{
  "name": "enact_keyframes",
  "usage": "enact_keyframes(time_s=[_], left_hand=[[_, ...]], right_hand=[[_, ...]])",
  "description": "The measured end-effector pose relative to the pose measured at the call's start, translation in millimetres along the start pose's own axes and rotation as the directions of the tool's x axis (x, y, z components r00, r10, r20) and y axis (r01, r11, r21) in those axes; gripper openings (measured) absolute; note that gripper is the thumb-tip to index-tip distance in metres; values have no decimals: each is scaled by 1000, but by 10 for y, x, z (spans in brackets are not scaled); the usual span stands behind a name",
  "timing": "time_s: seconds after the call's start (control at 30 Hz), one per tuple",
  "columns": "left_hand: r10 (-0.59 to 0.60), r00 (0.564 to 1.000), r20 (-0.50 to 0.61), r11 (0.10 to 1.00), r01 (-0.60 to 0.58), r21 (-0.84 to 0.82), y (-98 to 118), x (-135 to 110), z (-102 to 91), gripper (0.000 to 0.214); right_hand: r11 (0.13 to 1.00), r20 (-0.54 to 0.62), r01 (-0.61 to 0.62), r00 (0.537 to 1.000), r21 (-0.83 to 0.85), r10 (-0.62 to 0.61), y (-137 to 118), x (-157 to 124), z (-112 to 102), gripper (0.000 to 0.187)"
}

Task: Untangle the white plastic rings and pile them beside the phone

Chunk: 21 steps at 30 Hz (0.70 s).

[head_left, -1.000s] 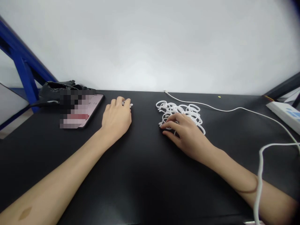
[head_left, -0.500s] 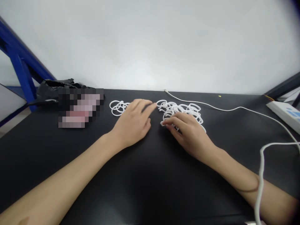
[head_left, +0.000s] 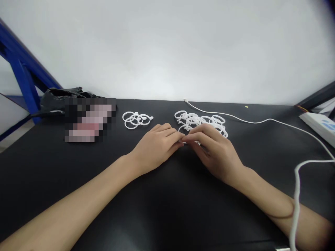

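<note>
Far left, a blue metal frame point(head_left: 24, 71) slants up the pale wall, and under it sits a crumpled black bag point(head_left: 56, 97), glossy and wrinkled; what's inside can't be seen. Beside it is a blurred-out flat patch point(head_left: 89, 120) on the matte black table point(head_left: 167, 212). Next comes the small cluster of rings point(head_left: 136, 119), a few thin white plastic loops lying flat and overlapping, well clear of both hands. Now the middle: the left hand point(head_left: 157, 146) lies palm down, fingers half curled, its fingertips meeting the right's. Whether it actually grips anything can't be told. The right hand point(head_left: 216, 153) is bent in, thumb and forefinger pinched on a white ring point(head_left: 186, 142), only a sliver of it showing at the near edge of the big pile of rings point(head_left: 206, 121). That pile is a loose tangle of the same thin round loops, just behind the knuckles. Further right, a thin white cable point(head_left: 261, 122) snakes from the wall edge across the table, a thicker white cord point(head_left: 295, 195) loops over the right forearm, and a white power strip point(head_left: 318, 126) sits at the far right edge.
</note>
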State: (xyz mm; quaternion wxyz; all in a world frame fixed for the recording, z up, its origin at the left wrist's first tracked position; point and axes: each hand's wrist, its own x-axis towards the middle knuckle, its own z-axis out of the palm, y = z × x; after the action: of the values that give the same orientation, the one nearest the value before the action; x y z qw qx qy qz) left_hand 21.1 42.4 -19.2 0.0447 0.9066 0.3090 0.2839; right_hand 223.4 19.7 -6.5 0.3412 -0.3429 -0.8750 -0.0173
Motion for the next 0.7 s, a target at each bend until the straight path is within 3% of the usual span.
enact_keyframes(time_s=[0.2,0.3,0.47,0.7], left_hand=[[-32,977,-211,996,14,-87,68,11,-9,12],[-89,960,-267,989,53,-140,111,4,-23,14],[-177,948,-266,973,129,-190,139,-7,-42,21],[-242,943,-230,960,198,-200,115,12,-46,13]], right_hand=[[995,-79,-102,992,25,103,-33,13,-17,10],[973,-86,-212,972,92,220,-45,2,-19,9],[870,-62,-353,916,345,396,-69,-14,-7,10],[826,-51,-318,922,466,384,-92,-31,-2,11]])
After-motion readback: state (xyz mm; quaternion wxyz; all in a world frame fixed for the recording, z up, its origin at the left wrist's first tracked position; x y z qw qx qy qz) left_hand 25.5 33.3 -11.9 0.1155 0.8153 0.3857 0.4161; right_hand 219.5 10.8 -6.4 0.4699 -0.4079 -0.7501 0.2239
